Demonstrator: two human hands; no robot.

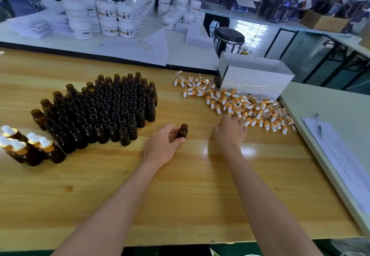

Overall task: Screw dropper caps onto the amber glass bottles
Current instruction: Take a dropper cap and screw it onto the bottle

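Gripping a bottle [183, 130] in my left fingers [177, 140], I touch the caps [240, 103] with my right fingers [240, 123]; cannot tell if grasping.

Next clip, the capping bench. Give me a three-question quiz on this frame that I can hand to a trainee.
1. Fill the gap: the capped bottles stand to the ___ of the block of uncapped bottles.
2. True or false: the amber bottle held by the left hand already carries a dropper cap.
3. The right hand touches: A) the capped bottles, B) the block of uncapped bottles, C) the pile of dropper caps.
Key: 1 left; 2 false, its neck is bare; 3 C.
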